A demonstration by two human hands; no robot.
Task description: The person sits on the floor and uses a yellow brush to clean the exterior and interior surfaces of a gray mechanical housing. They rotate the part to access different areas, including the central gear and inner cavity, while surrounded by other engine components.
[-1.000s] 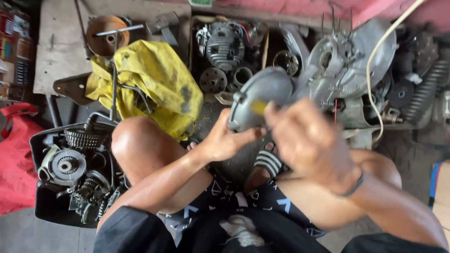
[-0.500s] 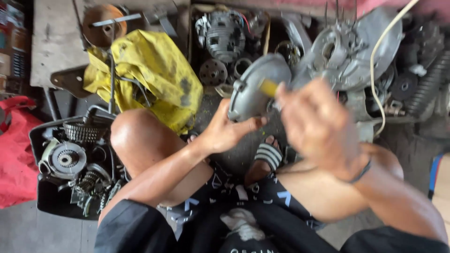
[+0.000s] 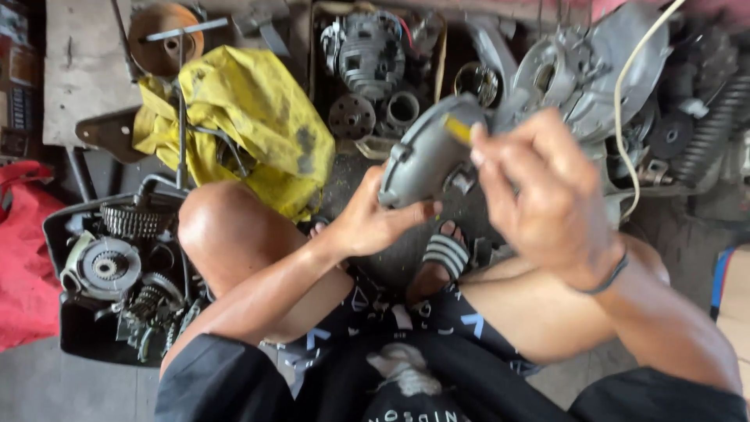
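you're sitting low, knees up, striped sandal (image 3: 447,258) on the floor between them. left hand (image 3: 373,225) cups the grey metal cover (image 3: 428,156) from underneath, fingers (image 3: 406,215) curled up onto its lower rim, clamped on it, wrist bent back. right hand (image 3: 543,191) sits on the cover's right side, fingers closed around a yellow piece (image 3: 458,129) pressed to the cover's face; looks like abrasive or a scraper, can't tell which, motion blur. cover is held in the air over your feet, tilted, face toward you. risk as i judge it: only the left palm carries the cover, so a hard stroke w/ the right could twist it out and drop it on your toes; grit or a burr could nick bare fingertips. farther out: black tray (image 3: 58,234) of gears and chain at your left knee, yellow cloth (image 3: 250,117) beyond it, box w/ finned cylinder (image 3: 367,51), big engine case (image 3: 578,78) behind the cover, white cable (image 3: 621,101) draped over it.
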